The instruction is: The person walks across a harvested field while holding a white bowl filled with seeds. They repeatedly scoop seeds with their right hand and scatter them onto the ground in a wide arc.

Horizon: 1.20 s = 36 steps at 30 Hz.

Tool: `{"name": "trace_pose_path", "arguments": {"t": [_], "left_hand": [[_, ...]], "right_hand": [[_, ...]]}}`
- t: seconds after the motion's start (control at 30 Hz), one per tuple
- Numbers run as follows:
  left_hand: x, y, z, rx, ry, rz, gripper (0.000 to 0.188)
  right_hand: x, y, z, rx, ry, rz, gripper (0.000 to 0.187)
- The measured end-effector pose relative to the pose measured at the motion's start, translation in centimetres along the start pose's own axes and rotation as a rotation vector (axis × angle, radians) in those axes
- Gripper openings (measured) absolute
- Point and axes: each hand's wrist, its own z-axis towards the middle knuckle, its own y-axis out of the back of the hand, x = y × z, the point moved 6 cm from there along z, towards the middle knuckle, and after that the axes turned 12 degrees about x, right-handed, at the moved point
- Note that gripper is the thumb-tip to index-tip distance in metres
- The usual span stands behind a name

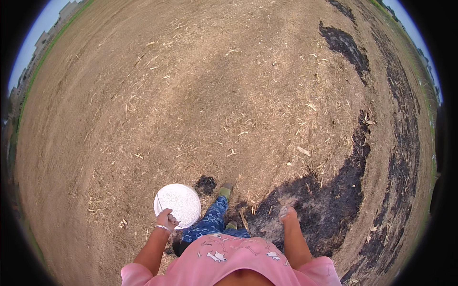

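Note:
My left hand is closed around the thin wire handle of a white bucket, which hangs at my left side. White granules fill it to near the rim. Out to my right, my right hand is held low over blackened ground, its fingers curled closed. Pale, whitish dust shows on those fingers. Whatever they may hold is hidden.
Dry brown soil strewn with straw and stalk bits spreads ahead. Burnt black patches lie at the right, with a small one by my front shoe. Buildings stand beyond the field's far left edge.

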Motion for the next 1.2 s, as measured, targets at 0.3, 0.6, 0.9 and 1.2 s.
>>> {"name": "trace_pose_path", "arguments": {"t": [0.3, 0.6, 0.9, 1.2], "left_hand": [[-4.1, 5.3, -0.3, -0.236, -0.027, 0.074, 0.019], [-2.1, 5.9, 2.4, -0.291, 0.018, 0.169, 0.017], [-3.1, -5.6, 4.8, -0.139, -0.018, 0.361, 0.018], [-0.8, -17.5, 6.6, 0.076, 0.085, 0.669, 0.010]], "right_hand": [[15.7, -40.4, -11.8, 0.793, 0.660, -0.164, 0.017], [12.6, -3.2, -8.7, -0.030, 0.613, 0.143, 0.022], [14.4, 0.9, -7.6, -0.346, 0.464, 0.349, 0.041], [19.6, -21.2, -12.4, 0.402, 0.628, -0.324, 0.045]]}}
